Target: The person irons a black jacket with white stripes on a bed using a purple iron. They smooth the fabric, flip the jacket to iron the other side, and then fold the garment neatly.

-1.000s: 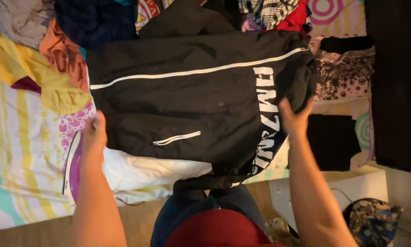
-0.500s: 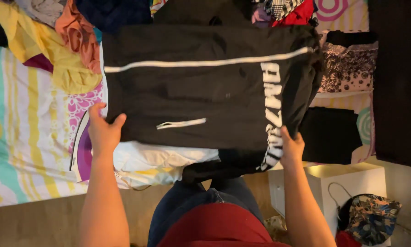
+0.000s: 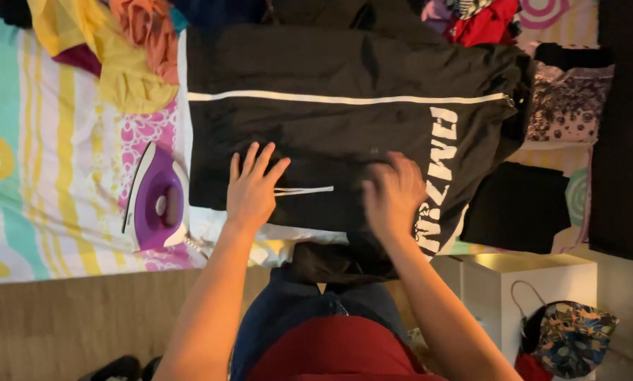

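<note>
A black jacket (image 3: 344, 134) with a thin white stripe and white lettering lies spread flat on a colourful sheet (image 3: 55, 176). My left hand (image 3: 251, 187) rests flat on the jacket's near part, fingers spread, beside a short white pocket line. My right hand (image 3: 395, 196) is blurred and lies palm down on the jacket next to the lettering. Neither hand grips anything. A purple and white clothes iron (image 3: 157, 201) stands on the sheet just left of my left hand.
Yellow, orange and dark clothes (image 3: 129, 49) are piled at the top left, with more garments at the top right. A folded black cloth (image 3: 517, 208) lies to the right. A white box (image 3: 528, 289) and a patterned bag (image 3: 570, 335) sit at the lower right.
Both hands have moved inward from the jacket's outer edges onto its middle. The view has shifted, and the iron now shows at the left.
</note>
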